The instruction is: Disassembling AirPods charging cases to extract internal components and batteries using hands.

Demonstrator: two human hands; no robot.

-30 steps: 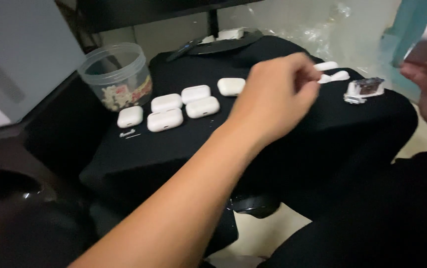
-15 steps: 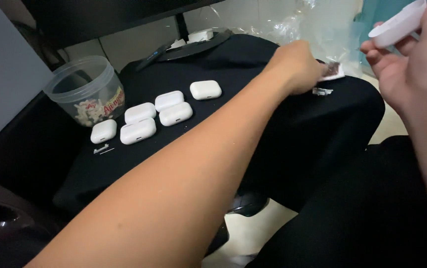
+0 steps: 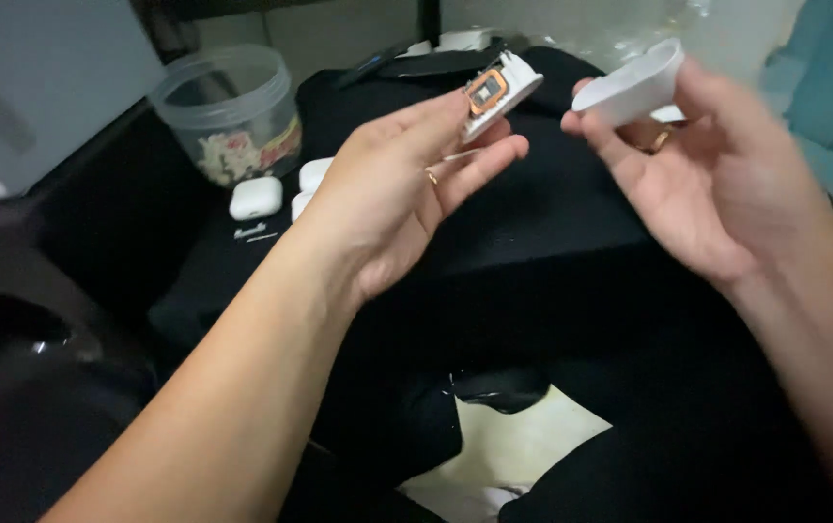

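My left hand (image 3: pixel 407 184) is raised palm-up over the black-covered table (image 3: pixel 552 208) and pinches a small white inner part with a copper coil and circuit piece (image 3: pixel 496 92) between thumb and fingers. My right hand (image 3: pixel 697 169) is held beside it, palm toward me, gripping a white curved plastic shell (image 3: pixel 641 87) at its fingertips. The two pieces are close together but apart. A ring shows on each hand.
A clear plastic jar (image 3: pixel 228 111) with small parts stands at the back left. White earbud cases (image 3: pixel 256 197) lie on the black cloth, partly hidden behind my left wrist. Dark cables and white items lie at the table's far edge (image 3: pixel 436 53).
My left hand has come back from the far right of the table, now holding the white coil part. My right hand has lowered the white shell toward it. The view has shifted closer.
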